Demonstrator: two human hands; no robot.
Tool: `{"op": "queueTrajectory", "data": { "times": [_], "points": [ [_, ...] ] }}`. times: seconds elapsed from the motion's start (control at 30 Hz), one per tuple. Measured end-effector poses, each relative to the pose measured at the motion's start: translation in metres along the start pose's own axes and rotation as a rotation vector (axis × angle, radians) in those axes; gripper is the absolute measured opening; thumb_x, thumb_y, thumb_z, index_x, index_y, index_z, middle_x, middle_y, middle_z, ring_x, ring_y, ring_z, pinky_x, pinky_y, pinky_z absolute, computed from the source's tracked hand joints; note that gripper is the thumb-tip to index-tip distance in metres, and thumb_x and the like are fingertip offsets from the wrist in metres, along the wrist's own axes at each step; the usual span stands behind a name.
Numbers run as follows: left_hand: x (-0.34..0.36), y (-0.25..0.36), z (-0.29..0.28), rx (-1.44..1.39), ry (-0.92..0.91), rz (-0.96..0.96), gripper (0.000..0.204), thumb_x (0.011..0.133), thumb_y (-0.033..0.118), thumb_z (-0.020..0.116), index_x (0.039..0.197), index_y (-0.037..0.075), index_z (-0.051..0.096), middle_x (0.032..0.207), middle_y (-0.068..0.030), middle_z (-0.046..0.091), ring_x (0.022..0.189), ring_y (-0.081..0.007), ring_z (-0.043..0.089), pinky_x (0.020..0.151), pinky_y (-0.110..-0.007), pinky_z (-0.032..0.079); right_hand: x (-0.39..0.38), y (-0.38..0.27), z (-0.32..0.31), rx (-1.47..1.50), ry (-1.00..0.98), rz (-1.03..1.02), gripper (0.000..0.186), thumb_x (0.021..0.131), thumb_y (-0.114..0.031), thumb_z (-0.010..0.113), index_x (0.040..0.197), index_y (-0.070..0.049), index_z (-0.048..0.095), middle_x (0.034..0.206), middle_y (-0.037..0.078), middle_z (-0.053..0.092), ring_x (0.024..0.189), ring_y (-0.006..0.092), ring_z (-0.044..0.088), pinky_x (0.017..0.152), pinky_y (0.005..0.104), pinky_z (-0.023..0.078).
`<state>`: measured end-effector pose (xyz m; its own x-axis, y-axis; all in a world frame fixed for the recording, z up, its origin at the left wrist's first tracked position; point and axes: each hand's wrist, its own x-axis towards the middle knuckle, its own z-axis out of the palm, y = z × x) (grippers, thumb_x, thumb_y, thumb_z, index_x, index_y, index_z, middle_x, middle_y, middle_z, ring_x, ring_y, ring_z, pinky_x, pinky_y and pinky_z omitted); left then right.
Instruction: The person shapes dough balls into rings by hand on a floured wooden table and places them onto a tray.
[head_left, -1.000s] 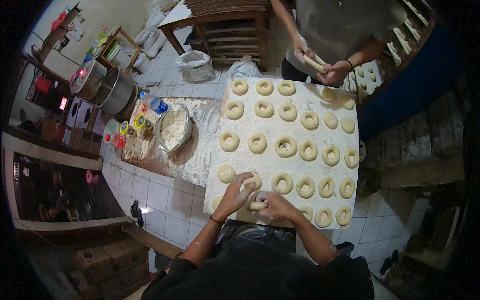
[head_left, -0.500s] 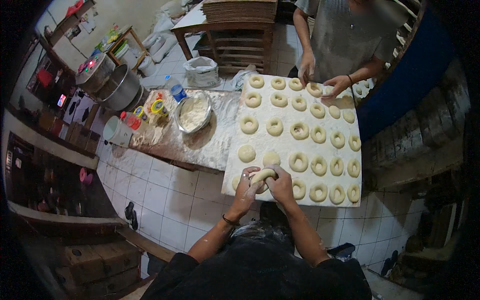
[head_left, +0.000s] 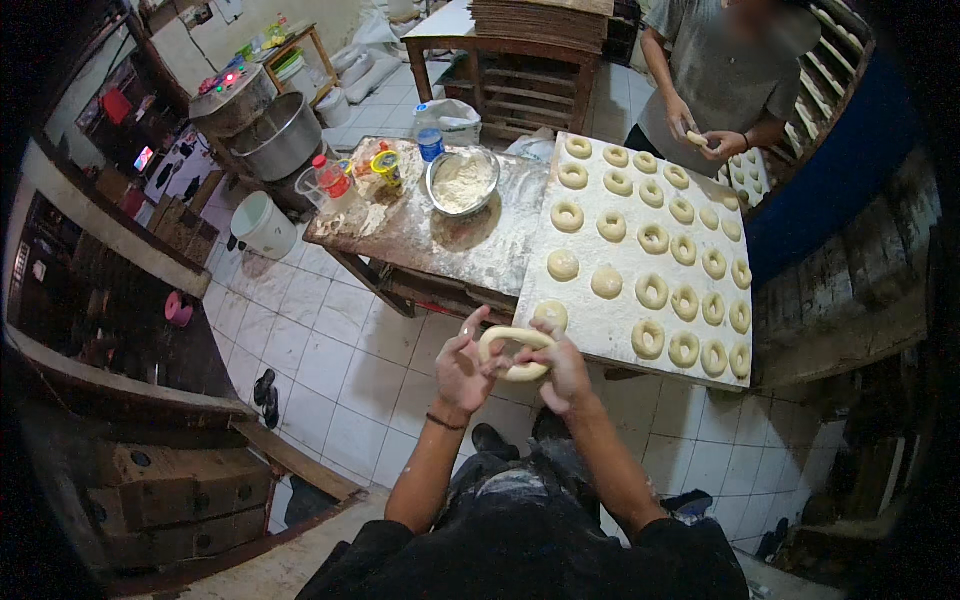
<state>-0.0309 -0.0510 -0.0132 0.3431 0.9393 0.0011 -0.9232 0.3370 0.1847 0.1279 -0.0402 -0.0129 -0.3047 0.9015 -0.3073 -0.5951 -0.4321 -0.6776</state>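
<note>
A ring of pale dough (head_left: 516, 334) is held in the air between my two hands, just off the near left corner of a floured white board (head_left: 592, 335). My left hand (head_left: 463, 368) grips the ring's left side, with some fingers through the hole and others raised. Around its right side curls my right hand (head_left: 568, 375), fingers partly inside the ring. Near my hands on the board lie a rounded dough piece (head_left: 550, 315) and two more pieces (head_left: 563, 264), (head_left: 606, 281) without open holes. Rows of shaped dough rings (head_left: 652, 291) cover much of the board.
Across the board a person (head_left: 715, 85) holds a piece of dough. A floured table (head_left: 400, 245) to the left carries a metal bowl of flour (head_left: 465, 182), jars and a red-capped container (head_left: 331, 178). A white bucket (head_left: 263, 225) and a large mixer (head_left: 280, 140) stand further left.
The dough in my hands has turned to show its open hole, and my hands have moved left off the board. My view has shifted. The other person has lifted dough off the board.
</note>
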Motion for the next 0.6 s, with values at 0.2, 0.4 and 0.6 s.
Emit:
{"op": "queueTrajectory", "data": {
  "times": [0.2, 0.4, 0.6],
  "points": [
    [-0.018, 0.003, 0.004, 0.196, -0.009, -0.263, 0.071, 0.087, 0.045, 0.044, 0.138, 0.006, 0.014, 0.111, -0.0218, 0.051, 0.08, -0.0293, 0.061, 0.075, -0.039, 0.052, -0.017, -0.008, 0.018, 0.247, -0.303, 0.231, 0.04, 0.088, -0.023, 0.037, 0.126, -0.011, 0.034, 0.067, 0.008, 0.053, 0.051, 0.0133, 0.05, 0.045, 0.0264, 0.041],
    [-0.023, -0.002, -0.006, 0.514, 0.042, -0.392, 0.071, 0.087, 0.06, 0.031, 0.133, 0.006, 0.026, 0.104, -0.0131, 0.054, 0.07, -0.0198, 0.058, 0.065, -0.038, 0.051, -0.008, -0.031, 0.001, -0.241, -0.25, 0.008, 0.034, 0.092, -0.031, 0.039, 0.118, -0.009, 0.042, 0.075, 0.006, 0.055, 0.041, 0.0062, 0.036, 0.037, 0.0213, 0.033],
    [0.018, -0.011, 0.027, 0.734, 0.219, -0.37, 0.051, 0.09, 0.058, 0.025, 0.104, 0.013, 0.043, 0.05, 0.0075, 0.032, 0.041, -0.0048, 0.027, 0.042, -0.019, 0.031, -0.021, -0.057, -0.007, -0.61, -0.268, 0.074, 0.053, 0.094, -0.045, 0.03, 0.133, -0.01, 0.031, 0.077, 0.011, 0.057, 0.039, 0.0066, 0.037, 0.041, 0.0219, 0.038]
  ]
}}
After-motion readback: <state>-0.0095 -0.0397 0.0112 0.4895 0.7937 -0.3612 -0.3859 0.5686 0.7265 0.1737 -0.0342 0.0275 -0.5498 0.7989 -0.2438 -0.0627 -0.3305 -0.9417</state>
